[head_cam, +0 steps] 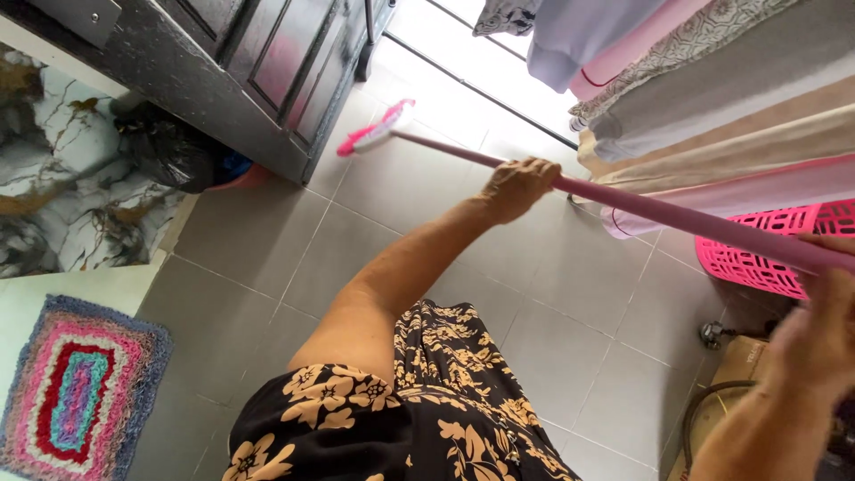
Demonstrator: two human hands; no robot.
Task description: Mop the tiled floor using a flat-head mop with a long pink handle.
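Observation:
I hold a broom with a long pink handle (677, 216) in both hands. My left hand (515, 187) grips the handle partway down, arm stretched forward. My right hand (815, 338) is closed around the upper end at the right edge, blurred. The pink and white broom head (374, 131) rests on the grey tiled floor (374, 240) near the foot of a dark wooden cabinet (258, 80). I wear a black dress with a tan flower print.
A pink plastic laundry basket (757, 258) stands at the right under hanging clothes and towels (712, 98). A black bag (169, 147) sits beside the cabinet. A colourful woven mat (76, 392) lies at the lower left. A cardboard box and hose are at the bottom right.

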